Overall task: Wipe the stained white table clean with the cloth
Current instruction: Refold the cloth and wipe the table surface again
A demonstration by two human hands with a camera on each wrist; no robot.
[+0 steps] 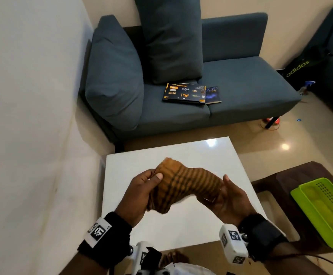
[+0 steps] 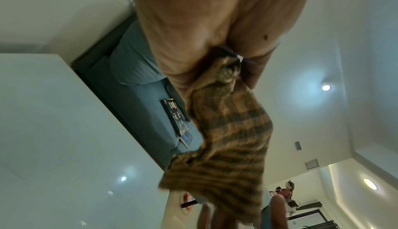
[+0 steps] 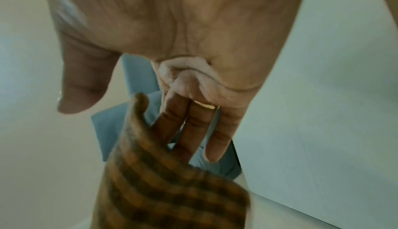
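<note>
One orange striped cloth (image 1: pixel 183 187) hangs over the shiny white table (image 1: pixel 211 155), pinched by the left hand (image 1: pixel 142 193); the right hand (image 1: pixel 227 199) lies flat under it. Two books (image 1: pixel 191 93) sit on one blue sofa (image 1: pixel 241 86).

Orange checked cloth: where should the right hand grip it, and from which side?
Grip the free end of the orange checked cloth lying across the right hand's straight fingers, coming from the right and beneath. The left hand already pinches the bunched opposite end above the white table, so closing thumb over palm should secure it.
</note>
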